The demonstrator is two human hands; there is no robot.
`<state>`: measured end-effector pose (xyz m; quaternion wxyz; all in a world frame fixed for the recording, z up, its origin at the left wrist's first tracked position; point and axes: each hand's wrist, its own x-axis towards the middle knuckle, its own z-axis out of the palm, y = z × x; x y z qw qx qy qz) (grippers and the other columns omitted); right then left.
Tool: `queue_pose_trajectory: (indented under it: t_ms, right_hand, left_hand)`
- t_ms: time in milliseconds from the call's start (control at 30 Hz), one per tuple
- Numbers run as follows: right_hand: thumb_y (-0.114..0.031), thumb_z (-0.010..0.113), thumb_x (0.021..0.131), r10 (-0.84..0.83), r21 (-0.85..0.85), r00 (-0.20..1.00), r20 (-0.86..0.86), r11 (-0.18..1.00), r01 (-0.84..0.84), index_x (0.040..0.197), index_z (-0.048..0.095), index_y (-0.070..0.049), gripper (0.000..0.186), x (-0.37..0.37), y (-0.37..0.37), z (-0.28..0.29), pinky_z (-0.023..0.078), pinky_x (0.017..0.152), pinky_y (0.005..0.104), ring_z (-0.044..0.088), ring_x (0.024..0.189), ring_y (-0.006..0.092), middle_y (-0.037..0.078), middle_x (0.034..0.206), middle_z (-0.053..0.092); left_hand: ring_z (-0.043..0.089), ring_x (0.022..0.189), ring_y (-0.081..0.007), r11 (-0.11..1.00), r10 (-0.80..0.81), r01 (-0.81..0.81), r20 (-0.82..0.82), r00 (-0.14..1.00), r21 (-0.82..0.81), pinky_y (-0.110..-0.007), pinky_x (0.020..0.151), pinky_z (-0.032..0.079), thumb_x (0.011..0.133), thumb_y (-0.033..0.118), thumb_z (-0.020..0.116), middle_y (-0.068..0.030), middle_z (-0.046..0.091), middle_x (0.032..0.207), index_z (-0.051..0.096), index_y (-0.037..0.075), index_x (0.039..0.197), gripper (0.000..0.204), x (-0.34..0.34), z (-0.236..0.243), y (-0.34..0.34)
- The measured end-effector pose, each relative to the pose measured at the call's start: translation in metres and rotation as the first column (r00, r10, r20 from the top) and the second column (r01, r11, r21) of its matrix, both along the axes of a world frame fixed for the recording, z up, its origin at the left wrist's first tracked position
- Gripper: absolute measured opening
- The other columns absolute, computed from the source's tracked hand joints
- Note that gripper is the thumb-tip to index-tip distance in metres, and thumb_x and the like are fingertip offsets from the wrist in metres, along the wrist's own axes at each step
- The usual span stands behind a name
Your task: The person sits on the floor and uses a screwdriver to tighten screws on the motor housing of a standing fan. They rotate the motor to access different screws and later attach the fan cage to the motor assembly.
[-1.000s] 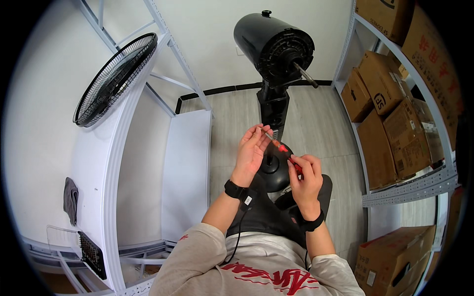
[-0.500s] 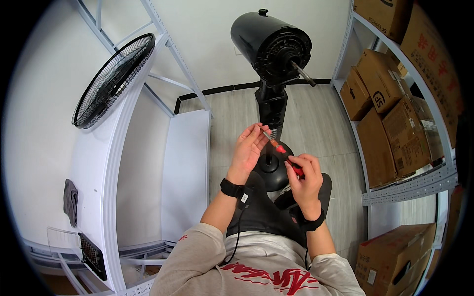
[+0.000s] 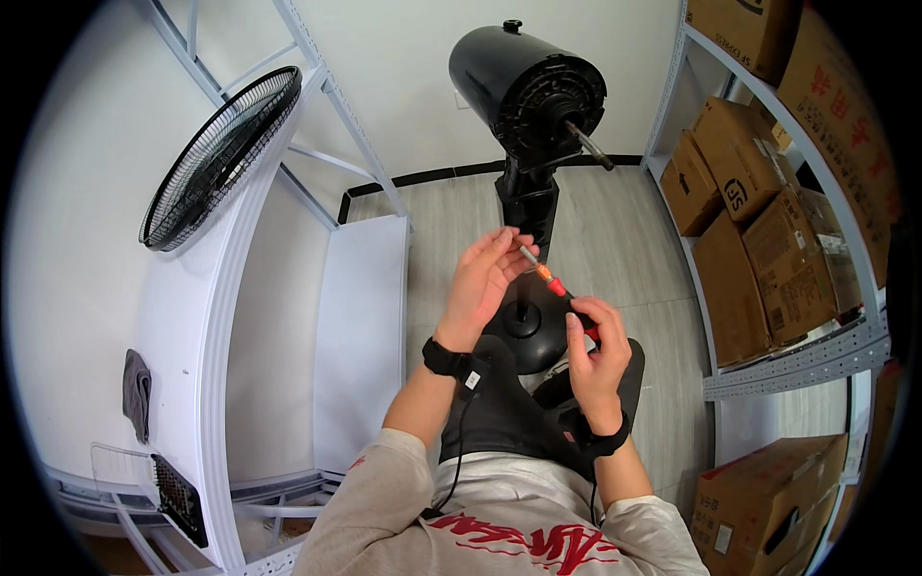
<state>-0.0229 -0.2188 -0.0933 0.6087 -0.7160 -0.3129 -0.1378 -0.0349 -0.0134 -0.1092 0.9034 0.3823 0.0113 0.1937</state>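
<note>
A screwdriver [image 3: 554, 284] with a red-and-black handle, an orange section and a metal shaft slants between my two hands above my lap. Its handle end sits in the fingers of my right hand [image 3: 597, 357], closed around it. At the other end, the fingers of my left hand [image 3: 482, 286] are curled in at the tip of the shaft; whether they also pinch a small piece there is hidden. Beyond my hands stands a black pedestal fan body [image 3: 490, 82], its grille and blades off and its bare metal shaft [image 3: 588, 145] pointing out to the right.
The fan's round black base [image 3: 543, 353] is on the floor before my knees. On the white shelf [image 3: 197, 317] at left lie a round black fan grille [image 3: 223, 158], a grey cloth [image 3: 137, 394] and a black tray-like part [image 3: 180, 499]. Cardboard boxes [image 3: 735, 288] fill the right rack.
The screwdriver's red part has shifted slightly right, and more of its metal shaft shows. My left fingers have moved up a little; my right hand has moved slightly right.
</note>
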Motion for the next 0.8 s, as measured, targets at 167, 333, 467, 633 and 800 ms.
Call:
queue_pose_trajectory:
  t_ms: [167,333,467,633,800]
  right_hand:
    - [0.003,0.071,0.088,-0.089,0.061,0.991,0.104,0.995,0.083,0.111,0.068,-0.001,0.023,0.006,0.000,0.023,0.056,0.073,0.0291,0.069,0.094,0.0235,0.015,0.112,0.069]
    - [0.007,0.072,0.085,-0.125,0.095,0.935,0.333,0.991,0.099,0.108,0.068,0.001,0.025,0.011,-0.005,0.063,0.056,0.065,0.0271,0.070,0.089,0.0242,0.017,0.109,0.070]
    - [0.009,0.072,0.083,-0.132,0.065,0.879,0.458,0.991,0.115,0.108,0.068,0.002,0.026,0.020,-0.001,0.092,0.056,0.063,0.0270,0.069,0.088,0.0254,0.016,0.107,0.069]
    - [0.011,0.073,0.081,-0.150,0.053,0.845,0.514,0.988,0.143,0.108,0.068,0.002,0.028,0.027,0.009,0.108,0.057,0.063,0.0287,0.069,0.086,0.0246,0.015,0.107,0.069]
    - [0.011,0.073,0.081,-0.169,0.050,0.835,0.524,0.985,0.168,0.108,0.068,0.001,0.029,0.029,0.014,0.114,0.057,0.062,0.0290,0.068,0.085,0.0235,0.013,0.106,0.069]
  left_hand:
    - [0.070,0.100,-0.0246,0.987,-0.030,0.024,0.036,0.999,0.161,-0.036,0.090,0.056,0.103,0.021,0.057,-0.0149,0.070,0.111,0.063,-0.001,0.119,0.028,0.015,0.055,-0.001]
    - [0.070,0.094,-0.0230,0.883,0.172,-0.214,0.137,0.976,0.417,-0.034,0.086,0.056,0.103,0.017,0.056,-0.0132,0.071,0.107,0.059,-0.001,0.124,0.028,0.018,0.070,0.010]
    - [0.062,0.113,-0.0263,0.233,0.606,-0.625,0.391,0.693,0.745,-0.037,0.093,0.051,0.092,0.016,0.069,-0.0169,0.062,0.126,0.053,-0.001,0.136,0.049,0.024,0.078,0.017]
    - [0.035,0.144,-0.0362,-0.281,0.396,-0.704,0.747,0.534,0.653,-0.045,0.115,0.035,0.075,0.020,0.081,-0.0219,0.040,0.153,0.041,0.008,0.152,0.087,0.038,0.138,0.030]
    - [0.025,0.152,-0.0399,-0.209,0.275,-0.563,0.601,0.751,0.799,-0.047,0.122,0.026,0.074,0.022,0.082,-0.0159,0.032,0.163,0.038,0.017,0.156,0.093,0.052,0.162,0.052]
